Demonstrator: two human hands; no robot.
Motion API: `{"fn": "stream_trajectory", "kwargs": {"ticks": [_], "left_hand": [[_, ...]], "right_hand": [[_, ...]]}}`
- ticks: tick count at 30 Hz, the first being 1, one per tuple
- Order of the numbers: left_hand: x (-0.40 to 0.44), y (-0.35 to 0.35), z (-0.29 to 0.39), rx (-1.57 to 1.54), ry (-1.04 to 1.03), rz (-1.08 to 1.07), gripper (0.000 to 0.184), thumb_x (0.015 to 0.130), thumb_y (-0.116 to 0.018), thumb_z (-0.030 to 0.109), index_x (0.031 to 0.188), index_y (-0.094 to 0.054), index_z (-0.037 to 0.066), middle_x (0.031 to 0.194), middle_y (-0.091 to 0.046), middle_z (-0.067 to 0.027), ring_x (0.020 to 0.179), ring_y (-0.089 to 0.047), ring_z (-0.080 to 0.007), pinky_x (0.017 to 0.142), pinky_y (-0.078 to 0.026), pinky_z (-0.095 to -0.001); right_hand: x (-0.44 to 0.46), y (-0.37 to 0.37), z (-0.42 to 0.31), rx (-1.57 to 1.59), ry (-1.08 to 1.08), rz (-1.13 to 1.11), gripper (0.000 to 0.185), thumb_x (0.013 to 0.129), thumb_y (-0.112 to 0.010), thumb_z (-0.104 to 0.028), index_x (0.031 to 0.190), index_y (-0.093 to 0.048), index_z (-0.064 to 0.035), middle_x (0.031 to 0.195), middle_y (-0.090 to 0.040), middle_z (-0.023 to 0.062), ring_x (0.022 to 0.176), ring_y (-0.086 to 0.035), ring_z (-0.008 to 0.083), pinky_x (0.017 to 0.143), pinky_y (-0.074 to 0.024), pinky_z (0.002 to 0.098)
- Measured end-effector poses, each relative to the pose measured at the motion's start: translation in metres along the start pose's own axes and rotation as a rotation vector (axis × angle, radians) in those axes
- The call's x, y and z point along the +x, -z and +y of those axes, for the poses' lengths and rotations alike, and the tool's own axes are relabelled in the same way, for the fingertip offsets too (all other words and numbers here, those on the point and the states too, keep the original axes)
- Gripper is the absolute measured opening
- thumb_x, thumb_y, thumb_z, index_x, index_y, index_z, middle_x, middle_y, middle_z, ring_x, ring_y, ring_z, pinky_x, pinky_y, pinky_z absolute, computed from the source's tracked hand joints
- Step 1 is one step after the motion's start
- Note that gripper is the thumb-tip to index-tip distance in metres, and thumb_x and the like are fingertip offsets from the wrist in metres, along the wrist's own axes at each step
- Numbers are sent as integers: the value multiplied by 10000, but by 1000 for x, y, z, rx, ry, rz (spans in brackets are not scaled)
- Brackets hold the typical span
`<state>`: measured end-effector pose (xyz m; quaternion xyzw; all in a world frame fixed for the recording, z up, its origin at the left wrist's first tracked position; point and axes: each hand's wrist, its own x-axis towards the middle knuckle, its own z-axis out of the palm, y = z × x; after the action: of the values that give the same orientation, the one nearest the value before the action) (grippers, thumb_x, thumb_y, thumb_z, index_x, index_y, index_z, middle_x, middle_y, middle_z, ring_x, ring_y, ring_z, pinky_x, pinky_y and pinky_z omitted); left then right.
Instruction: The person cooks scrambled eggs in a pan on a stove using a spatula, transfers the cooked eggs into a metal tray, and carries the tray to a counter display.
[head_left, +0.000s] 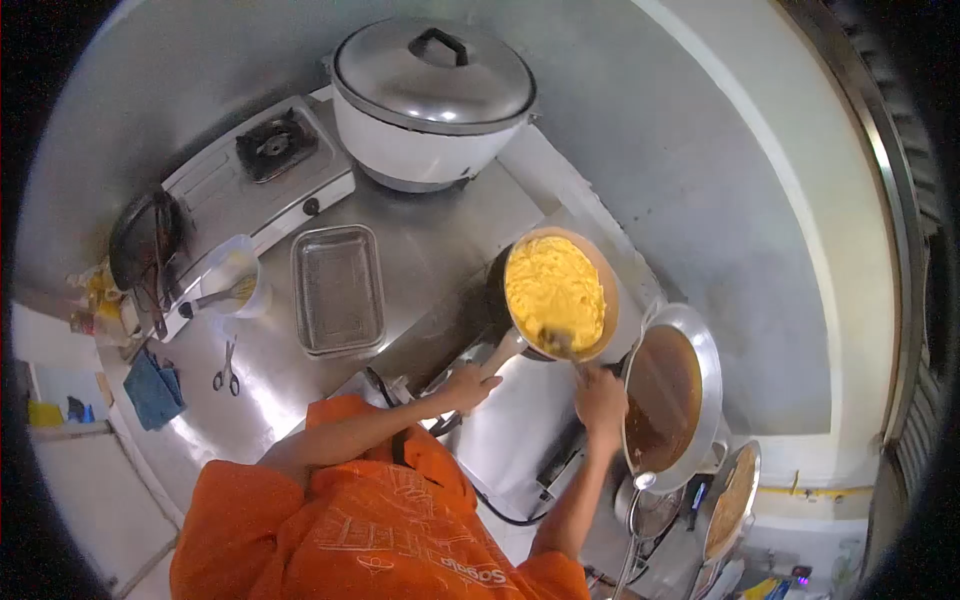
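Scissors [228, 370] lie on the desk [268, 335] at left, the left hand [466, 388] has fingers closed around the handle [505, 350] of a pan [608, 285] of yellow food [553, 285] right of centre, and the right hand [602, 400] grips a utensil [556, 340] over it.

- Eggs [555, 285] in the frying pan [609, 277]
- Wok [709, 370] just right of the pan
- Tray [339, 290] on the worktop [420, 250], left of the pan
- Rice cooker [420, 140] back there, behind both

Utensil [556, 340] in pan [611, 295]: head blurred, grip covered by right hand [602, 402]; orange shirt [390, 530] below pan: cut off; yellow objects [762, 588] far below-right of pan: indistinct.
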<state>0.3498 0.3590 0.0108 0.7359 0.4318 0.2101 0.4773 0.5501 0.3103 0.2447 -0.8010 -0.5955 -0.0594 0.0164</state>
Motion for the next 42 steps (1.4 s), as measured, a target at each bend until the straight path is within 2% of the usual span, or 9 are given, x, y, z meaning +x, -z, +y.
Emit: {"fn": "stream_trajectory", "kwargs": {"ticks": [3,7,15,20,21,26,28,35,42], "left_hand": [[-12,36,42,-213,307,-126,576,910,-604,470,803,-646,-95,659,-653,-220,599,-673,-362,624,-544,-457],[-8,27,27,-212,116,-61,571,913,-599,474,791,-648,-82,646,-651,-194,514,-653,-315,529,-537,-440],[-12,52,54,-305,264,-146,504,913,-607,435,863,-653,-64,633,-641,-154,515,-652,-275,521,-538,-423],[-19,61,64,-243,260,-168,469,948,-559,435,950,-653,-25,571,-582,-130,527,-629,-264,570,-506,-433],[-22,68,74,-260,300,-187,478,948,-550,445,959,-655,-21,598,-598,-145,546,-635,-279,580,-507,-439],[-11,35,35,-134,124,-75,528,934,-519,502,988,-660,-4,717,-650,-206,653,-659,-349,639,-508,-465],[-12,47,48,-243,252,-148,511,909,-592,454,927,-636,-54,669,-640,-183,607,-670,-321,575,-529,-435],[-15,49,55,-205,246,-89,469,912,-610,398,862,-622,-69,654,-641,-175,552,-652,-315,537,-525,-437],[-18,47,59,-229,172,-59,457,923,-607,386,808,-632,-56,594,-616,-202,540,-657,-333,519,-513,-452]], "right_hand": [[39,-21,-3,-95,-161,-72,253,849,-666,-328,1023,-754,-166,855,-708,153,827,-673,391,749,-544,462],[1,94,-6,33,-163,12,210,797,-744,-225,1001,-770,-183,877,-715,144,818,-679,360,728,-536,433],[45,10,18,-98,-37,60,201,833,-695,-286,994,-754,-181,807,-684,165,775,-669,381,692,-528,476],[5,91,17,10,-56,158,205,844,-691,-278,1000,-759,-164,838,-703,159,799,-673,372,714,-521,477],[-6,110,12,5,-134,-7,217,842,-699,-283,1004,-757,-151,870,-713,160,842,-679,373,765,-521,475],[0,35,18,131,-100,-115,247,864,-659,-245,1057,-720,-102,889,-690,211,869,-659,416,777,-517,489],[23,5,-1,184,-139,-18,215,900,-617,-249,999,-693,-74,870,-667,240,840,-640,451,749,-509,519],[-39,97,-22,111,-149,-136,179,890,-628,-213,945,-672,-48,782,-664,223,767,-648,445,681,-506,539],[6,-17,-16,105,-156,44,181,907,-603,-186,895,-675,-20,753,-655,247,749,-652,444,668,-509,528]]}}
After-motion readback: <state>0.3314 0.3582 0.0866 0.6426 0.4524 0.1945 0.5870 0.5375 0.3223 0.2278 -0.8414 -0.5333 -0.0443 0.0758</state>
